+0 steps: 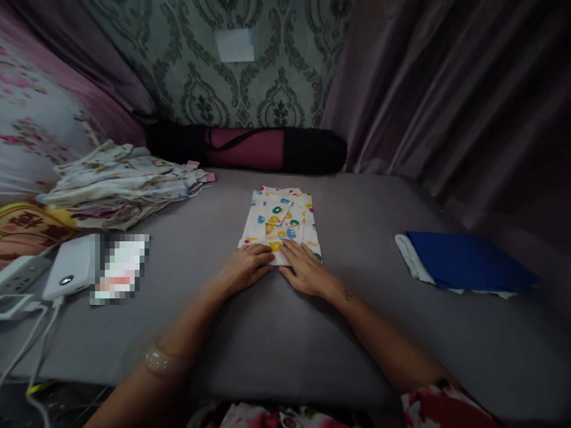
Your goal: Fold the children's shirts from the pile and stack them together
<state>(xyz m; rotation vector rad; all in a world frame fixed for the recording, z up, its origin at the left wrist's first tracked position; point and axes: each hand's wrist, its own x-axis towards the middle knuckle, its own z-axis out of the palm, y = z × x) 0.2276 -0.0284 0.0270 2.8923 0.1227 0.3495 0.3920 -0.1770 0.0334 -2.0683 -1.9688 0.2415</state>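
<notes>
A small white garment [256,223] with a colourful print lies flat in front of me, its sleeves folded in across the middle. Along its near edge the cloth is turned up in a band. My left hand [252,264] lies on the left part of that band, fingers stretched out over the cloth. On the right part rests my right hand [306,268], palm down with its fingers extended. Both hands press on the fabric without gripping it, and the thumbs come close together at the near edge.
A loose pile of light garments [120,181] lies at the back left. Near it are a white power bank [74,264] with cables and a power strip [22,276]. Folded blue cloth [468,258] sits at the right. A long black and maroon bag [250,148] lies along the wall.
</notes>
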